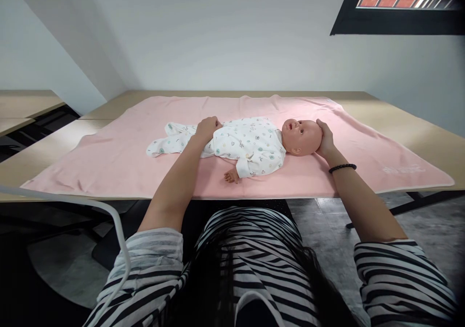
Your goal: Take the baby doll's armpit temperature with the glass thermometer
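A baby doll (254, 140) in a white printed sleepsuit lies on its back on a pink blanket (119, 164), head to the right and feet to the left. Its bare head is cupped from the crown side by my right hand (326, 138), whose fingers curve around the back. At the hips and tops of the legs, my left hand (209, 127) is closed on the doll, its fingertips partly hidden. One small doll hand (231, 175) sticks out of the near sleeve and rests on the blanket.
The blanket spreads over a light wood table (407, 118) set against a pale wall (232, 36). Another table (25, 101) stands at the left. A white cable (116, 215) loops past my left arm. A dark-framed window (395, 22) is at the upper right.
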The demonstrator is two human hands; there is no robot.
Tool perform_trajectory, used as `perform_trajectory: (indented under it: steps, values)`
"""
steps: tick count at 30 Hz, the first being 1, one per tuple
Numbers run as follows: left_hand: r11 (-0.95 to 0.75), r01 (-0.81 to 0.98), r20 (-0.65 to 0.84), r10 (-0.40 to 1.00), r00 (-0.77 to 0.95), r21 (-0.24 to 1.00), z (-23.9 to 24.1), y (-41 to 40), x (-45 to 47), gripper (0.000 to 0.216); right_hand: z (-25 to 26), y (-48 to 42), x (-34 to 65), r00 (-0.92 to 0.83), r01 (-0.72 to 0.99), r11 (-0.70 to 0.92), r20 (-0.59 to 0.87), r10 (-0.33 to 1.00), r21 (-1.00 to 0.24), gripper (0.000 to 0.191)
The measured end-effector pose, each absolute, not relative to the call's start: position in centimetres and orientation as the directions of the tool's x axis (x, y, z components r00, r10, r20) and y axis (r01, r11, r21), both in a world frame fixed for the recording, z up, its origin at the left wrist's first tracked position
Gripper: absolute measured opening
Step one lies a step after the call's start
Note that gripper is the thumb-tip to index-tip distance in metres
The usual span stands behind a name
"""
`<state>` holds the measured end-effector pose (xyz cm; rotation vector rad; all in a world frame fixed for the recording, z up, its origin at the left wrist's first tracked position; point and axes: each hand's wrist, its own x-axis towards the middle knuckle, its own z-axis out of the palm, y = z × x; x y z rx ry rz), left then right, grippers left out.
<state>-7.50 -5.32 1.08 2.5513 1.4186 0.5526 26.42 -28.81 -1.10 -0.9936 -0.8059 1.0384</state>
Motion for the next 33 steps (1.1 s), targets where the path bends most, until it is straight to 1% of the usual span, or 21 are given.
perform_trajectory:
  steps: [11,33]
  values:
    - [-0.537,0.782,0.236,0.843,0.483,0.318,0.96,-5.15,-7.41,0.011,-1.05,-28.94,26.21,0.346,-0.253,0.201,0.105,0.932,-0.947,0.056]
    - [-0.522,0.783,0.228,0.853,0.47,0.337,0.98,-5.12,-7.42,0.011,-0.94,-28.92,26.21,0.336,-0.29,0.177,0.073,0.939,-0.941,0.055]
